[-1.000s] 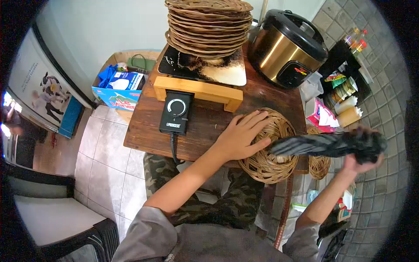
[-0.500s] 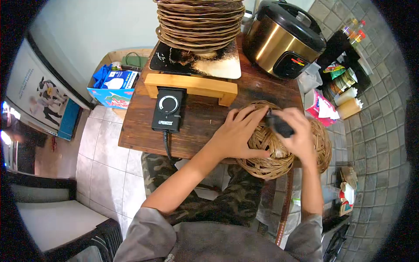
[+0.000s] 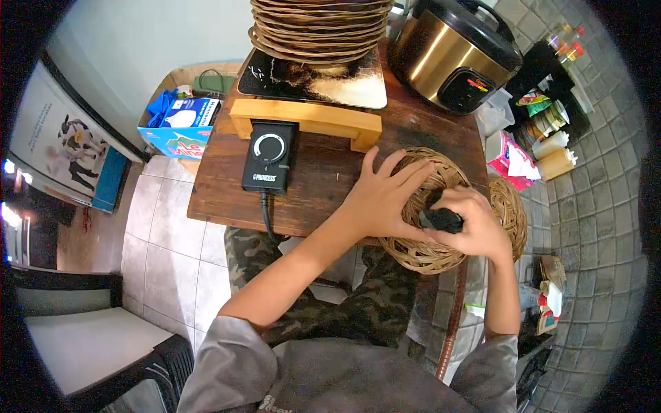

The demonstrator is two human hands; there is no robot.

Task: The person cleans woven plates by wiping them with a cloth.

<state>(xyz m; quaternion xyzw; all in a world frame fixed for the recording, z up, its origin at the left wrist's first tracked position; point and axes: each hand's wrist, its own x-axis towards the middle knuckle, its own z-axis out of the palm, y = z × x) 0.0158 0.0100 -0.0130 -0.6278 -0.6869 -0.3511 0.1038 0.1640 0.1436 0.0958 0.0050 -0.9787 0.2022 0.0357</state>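
Observation:
Near the right front edge of the wooden table point(image 3: 317, 199) lies a round woven wicker piece point(image 3: 430, 258). My left hand point(image 3: 385, 199) rests on its left side with the fingers spread. My right hand point(image 3: 475, 224) is closed around a bunched dark cloth point(image 3: 442, 220) and presses it against the middle of the wicker. The hands are close together, thumbs near each other. A second woven piece point(image 3: 509, 213) shows behind my right hand, at the table's right edge.
A tall stack of wicker plates point(image 3: 320, 31) stands on a scorched board point(image 3: 344, 86) at the back. Nearby are a rice cooker point(image 3: 458, 55), a wooden bar point(image 3: 310, 118) and a black dial controller point(image 3: 268, 158) with its cable. A tissue pack point(image 3: 509, 158) sits right.
My right hand has come in from the far right with the dark cloth, which hung out long before and is now bunched on the wicker. My left hand stays on the wicker's left side.

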